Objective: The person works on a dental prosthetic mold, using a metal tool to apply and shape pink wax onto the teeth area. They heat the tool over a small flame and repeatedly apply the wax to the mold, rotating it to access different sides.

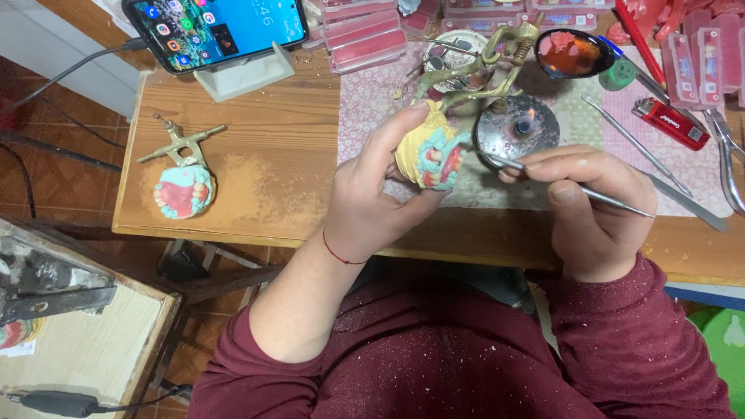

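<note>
My left hand point(380, 190) grips a yellow plaster dental model point(431, 155) with teal and pink wax teeth, mounted on a brass articulator point(497, 66). My right hand point(594, 206) pinches a thin metal wax tool point(613, 199). The tool's tip reaches towards the small flame of a round metal spirit burner point(518, 124), just right of the model.
A second denture model on an articulator point(184, 182) lies at the wooden table's left. A phone on a stand point(225, 31) sits at the back. Pink wax boxes point(365, 35), a spoon with wax point(573, 53), a red lighter point(671, 122), pliers point(729, 159) and metal tools point(632, 140) lie around.
</note>
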